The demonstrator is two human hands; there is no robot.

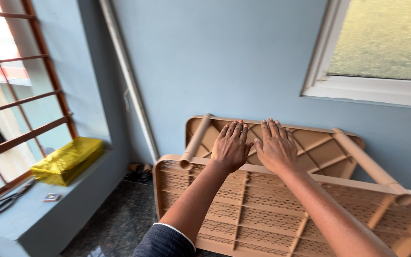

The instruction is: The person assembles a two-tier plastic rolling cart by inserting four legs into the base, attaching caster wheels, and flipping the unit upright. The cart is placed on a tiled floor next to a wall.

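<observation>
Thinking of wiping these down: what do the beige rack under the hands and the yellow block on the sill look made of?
The rack looks like moulded plastic, matt: uniform beige, ribbed, perforated panels. The yellow block seems wrapped in shiny foil or metallic paper, given its crinkles and glare; the contents are hidden.

Two hands — left (230, 147) and right (277, 148) — lie flat, side by side. Under them, two tan shelf panels: far (319, 150) and near (262, 209). Two tan tubes, one left (196, 140) of the grip, one right (369, 164). Well left: one gold parcel (67, 160), one pair of scissors (5, 200), one small box (51, 196).
</observation>
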